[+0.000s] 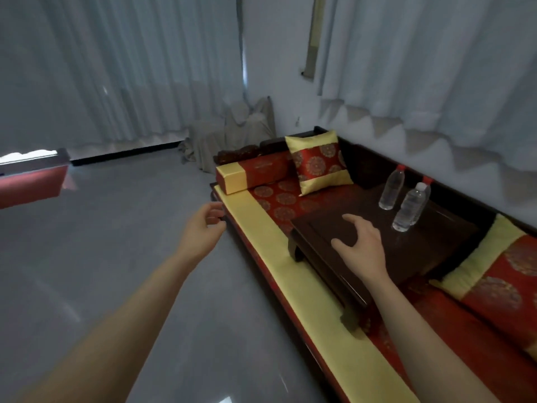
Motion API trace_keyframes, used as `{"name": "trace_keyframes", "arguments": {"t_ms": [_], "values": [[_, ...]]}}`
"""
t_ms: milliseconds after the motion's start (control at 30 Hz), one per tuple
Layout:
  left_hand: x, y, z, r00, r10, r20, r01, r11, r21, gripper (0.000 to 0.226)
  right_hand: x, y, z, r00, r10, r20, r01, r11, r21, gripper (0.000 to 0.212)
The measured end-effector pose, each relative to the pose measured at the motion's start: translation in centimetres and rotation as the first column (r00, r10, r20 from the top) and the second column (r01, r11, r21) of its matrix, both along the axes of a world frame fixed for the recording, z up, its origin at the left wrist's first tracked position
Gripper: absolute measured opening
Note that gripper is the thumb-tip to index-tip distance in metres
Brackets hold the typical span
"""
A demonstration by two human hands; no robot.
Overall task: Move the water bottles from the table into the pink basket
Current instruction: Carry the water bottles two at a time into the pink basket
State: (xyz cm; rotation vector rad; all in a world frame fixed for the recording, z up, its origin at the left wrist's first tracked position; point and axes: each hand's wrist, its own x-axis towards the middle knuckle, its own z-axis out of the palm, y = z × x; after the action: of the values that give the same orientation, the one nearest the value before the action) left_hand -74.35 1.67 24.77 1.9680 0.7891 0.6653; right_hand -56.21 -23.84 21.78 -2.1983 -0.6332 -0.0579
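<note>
Three clear water bottles stand upright at the far right of a low dark wooden table (319, 228) that sits on a red and gold daybed. One with a red cap (392, 189) is furthest back, one with a white cap (408, 209) is nearest, and a third (424, 193) shows partly behind it. My right hand (361, 247) hovers over the table's middle, fingers spread, holding nothing, a short way left of the bottles. My left hand (203, 225) hangs over the floor by the daybed's front corner, fingers loosely curled, empty. No pink basket is in view.
A gold and red square cushion (318, 161) and a bolster (250, 177) lie at the daybed's far end. Another cushion (494, 283) lies at the right. Grey floor (116, 242) spreads to the left. A red object (29, 184) sits at the left edge. Draped furniture stands by the curtains.
</note>
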Motion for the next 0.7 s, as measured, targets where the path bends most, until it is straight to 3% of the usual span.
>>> {"name": "trace_keyframes", "arguments": {"t_ms": [300,700], "values": [[15.6,9.7,-1.3,0.948,-0.309,-0.070,0.309,0.951,-0.010,0.041,6.5,4.5,-1.4,0.956,-0.288,-0.052,0.286,0.958,-0.033,0.057],[46.7,8.3,-5.7,0.719,-0.682,-0.134,0.688,0.726,-0.005,0.046,24.5,2.1,-8.0,0.727,-0.668,-0.160,0.673,0.739,-0.030,0.059]]}}
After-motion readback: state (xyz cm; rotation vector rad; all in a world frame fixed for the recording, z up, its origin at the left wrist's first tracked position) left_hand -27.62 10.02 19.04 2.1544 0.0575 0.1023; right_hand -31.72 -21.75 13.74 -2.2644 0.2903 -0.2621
